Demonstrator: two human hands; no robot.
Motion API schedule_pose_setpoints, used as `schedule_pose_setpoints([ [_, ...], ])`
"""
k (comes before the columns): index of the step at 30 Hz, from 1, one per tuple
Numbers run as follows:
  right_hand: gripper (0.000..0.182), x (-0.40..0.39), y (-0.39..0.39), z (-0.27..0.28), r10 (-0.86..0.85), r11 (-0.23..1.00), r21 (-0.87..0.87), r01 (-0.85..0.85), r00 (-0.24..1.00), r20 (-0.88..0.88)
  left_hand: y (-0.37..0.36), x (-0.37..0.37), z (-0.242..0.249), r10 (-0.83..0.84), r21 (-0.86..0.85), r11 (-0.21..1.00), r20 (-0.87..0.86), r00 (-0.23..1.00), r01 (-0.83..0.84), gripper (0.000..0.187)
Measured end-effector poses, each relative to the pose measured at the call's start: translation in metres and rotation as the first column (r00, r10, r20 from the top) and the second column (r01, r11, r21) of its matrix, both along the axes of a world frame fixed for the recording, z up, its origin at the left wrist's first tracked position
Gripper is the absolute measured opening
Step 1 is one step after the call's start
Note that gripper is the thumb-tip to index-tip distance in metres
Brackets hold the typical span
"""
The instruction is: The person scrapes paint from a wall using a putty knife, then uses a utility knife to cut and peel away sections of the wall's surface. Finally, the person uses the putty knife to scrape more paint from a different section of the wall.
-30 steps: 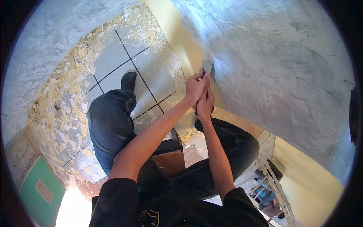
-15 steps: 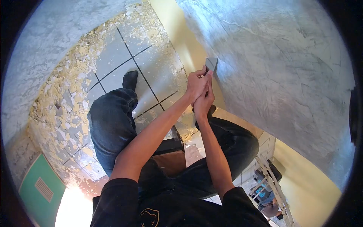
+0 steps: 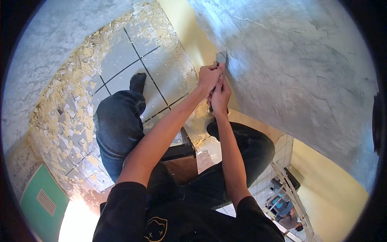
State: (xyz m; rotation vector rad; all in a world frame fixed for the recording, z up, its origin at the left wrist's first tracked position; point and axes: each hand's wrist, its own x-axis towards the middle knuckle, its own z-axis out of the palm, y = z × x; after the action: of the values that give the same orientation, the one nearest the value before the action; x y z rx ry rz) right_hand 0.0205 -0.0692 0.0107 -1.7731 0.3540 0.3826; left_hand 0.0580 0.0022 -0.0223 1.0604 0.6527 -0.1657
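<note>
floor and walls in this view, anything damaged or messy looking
Yes. Yellow and white flakes litter the tiled floor, thickest toward the left, like peeled coating. The right-hand wall is scuffed, patchy grey, with a yellow coating left along its lower edge, so it looks partly stripped.

Well to the right of the right hand [image 3: 220, 100] and behind it, a pale ladder [image 3: 297, 201] is standing near another person [image 3: 288, 221]. Far left of the left hand [image 3: 209, 76] and behind it, a green panel [image 3: 39, 186] is showing pale stripes.
</note>
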Motion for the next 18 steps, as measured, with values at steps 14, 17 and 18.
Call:
schedule_pose_setpoints([
  [14,0.042,0.034,0.035,-0.005,0.035,0.997,-0.074,-0.037,0.999,-0.025,0.024,0.028,-0.02,0.14,0.014,0.99,-0.112,0.984,-0.139,0.042],
  [17,0.046,0.032,0.032,-0.009,0.135,0.99,-0.045,-0.131,0.987,0.09,0.027,0.02,-0.016,0.163,-0.051,0.985,-0.016,0.986,-0.164,0.048],
  [18,0.045,0.026,0.026,-0.011,0.125,0.992,-0.05,-0.119,0.982,0.138,0.02,0.015,-0.021,0.142,-0.039,0.989,-0.007,0.99,-0.142,0.05],
])
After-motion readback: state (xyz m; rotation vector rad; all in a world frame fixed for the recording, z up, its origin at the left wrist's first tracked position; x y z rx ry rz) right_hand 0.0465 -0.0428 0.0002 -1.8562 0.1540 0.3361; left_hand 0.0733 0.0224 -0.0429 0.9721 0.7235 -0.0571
